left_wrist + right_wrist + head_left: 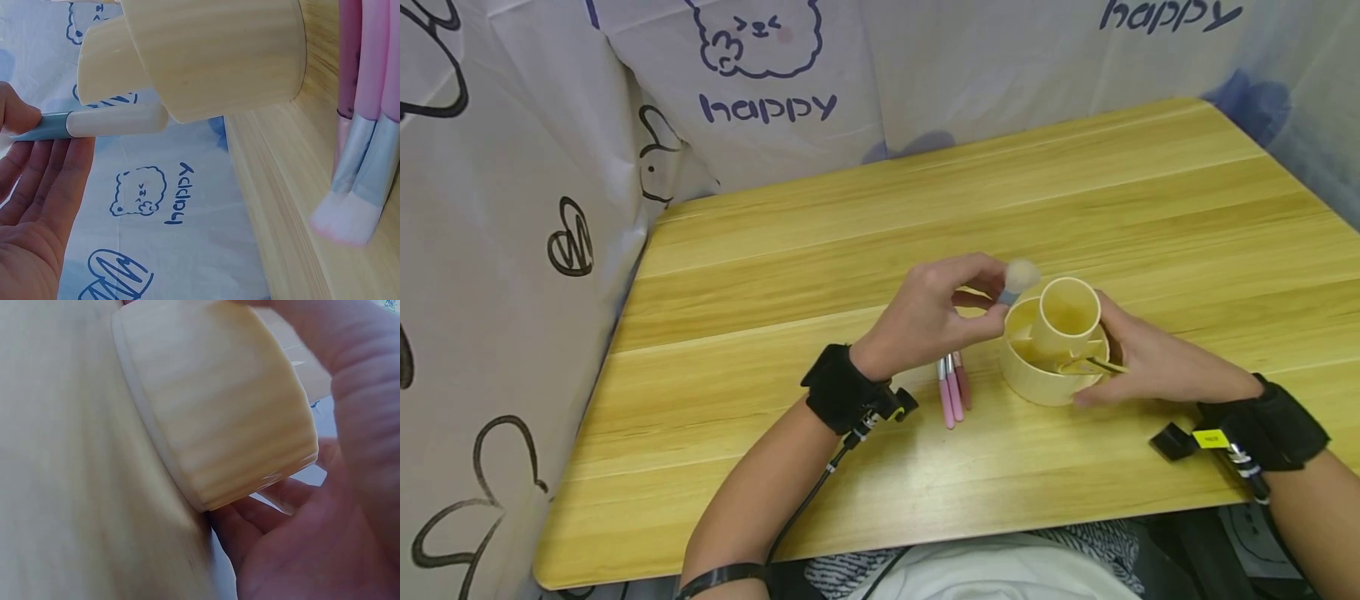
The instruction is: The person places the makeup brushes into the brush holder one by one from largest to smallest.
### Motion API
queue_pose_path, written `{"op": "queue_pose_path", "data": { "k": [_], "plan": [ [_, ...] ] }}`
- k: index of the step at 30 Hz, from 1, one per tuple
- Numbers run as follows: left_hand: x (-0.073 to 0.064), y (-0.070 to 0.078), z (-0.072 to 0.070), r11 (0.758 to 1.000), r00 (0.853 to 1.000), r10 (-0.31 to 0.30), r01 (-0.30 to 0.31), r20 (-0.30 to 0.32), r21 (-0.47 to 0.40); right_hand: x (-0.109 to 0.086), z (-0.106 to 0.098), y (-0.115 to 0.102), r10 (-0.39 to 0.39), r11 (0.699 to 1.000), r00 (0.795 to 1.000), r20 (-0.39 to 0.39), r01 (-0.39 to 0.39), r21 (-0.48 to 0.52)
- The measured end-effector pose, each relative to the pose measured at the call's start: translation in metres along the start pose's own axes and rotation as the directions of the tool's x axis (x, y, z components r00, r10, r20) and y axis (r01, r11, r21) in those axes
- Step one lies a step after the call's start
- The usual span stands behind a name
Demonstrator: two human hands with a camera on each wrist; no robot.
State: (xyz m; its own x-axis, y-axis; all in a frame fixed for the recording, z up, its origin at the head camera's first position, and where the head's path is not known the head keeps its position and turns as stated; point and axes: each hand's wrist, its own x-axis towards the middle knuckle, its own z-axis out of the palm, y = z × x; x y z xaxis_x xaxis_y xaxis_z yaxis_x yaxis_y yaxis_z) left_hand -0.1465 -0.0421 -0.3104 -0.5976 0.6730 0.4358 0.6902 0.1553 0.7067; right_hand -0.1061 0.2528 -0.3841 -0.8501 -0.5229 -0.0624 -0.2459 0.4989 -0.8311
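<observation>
My left hand point(936, 308) pinches a makeup brush point(1021, 277) by its blue-grey ferrule, its pale round bristles upward. In the left wrist view its white handle point(119, 120) reaches to the edge of a cream round holder point(219, 62); contact cannot be told. That holder point(1041, 387) has a taller cup point(1070, 310) rising from inside it. Around the holder's right side, my right hand point(1157, 354) grips its wall, with thumb and fingers on opposite sides. A thin gold-and-dark item point(1097, 365) leans out over the rim towards the right hand; its kind is unclear.
Several pink-handled makeup brushes point(951, 396) lie on the wooden table point(775, 333) left of the holder, partly beneath the left hand. A white cloth with drawings point(760, 142) hangs behind the table and along its left side.
</observation>
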Motion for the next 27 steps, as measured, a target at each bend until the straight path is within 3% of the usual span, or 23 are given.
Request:
{"op": "queue_pose_path", "data": {
  "k": [9,20,27],
  "plan": [
    [0.0001,-0.0001,-0.0003,1.000,1.000,0.012,-0.012,-0.003,0.009,0.0003,0.0006,-0.0010,0.003,1.000,1.000,-0.015,-0.003,0.000],
    [-0.0003,0.0000,0.0007,1.000,1.000,0.013,-0.013,-0.003,0.007,-0.0003,-0.0024,-0.0009,0.012,0.997,1.000,0.012,-0.011,-0.076],
    [-0.0004,-0.0002,0.0011,1.000,1.000,0.018,-0.018,0.000,0.008,-0.0006,-0.0018,0.0008,-0.012,1.000,1.000,0.011,0.013,-0.024]
  ]
}}
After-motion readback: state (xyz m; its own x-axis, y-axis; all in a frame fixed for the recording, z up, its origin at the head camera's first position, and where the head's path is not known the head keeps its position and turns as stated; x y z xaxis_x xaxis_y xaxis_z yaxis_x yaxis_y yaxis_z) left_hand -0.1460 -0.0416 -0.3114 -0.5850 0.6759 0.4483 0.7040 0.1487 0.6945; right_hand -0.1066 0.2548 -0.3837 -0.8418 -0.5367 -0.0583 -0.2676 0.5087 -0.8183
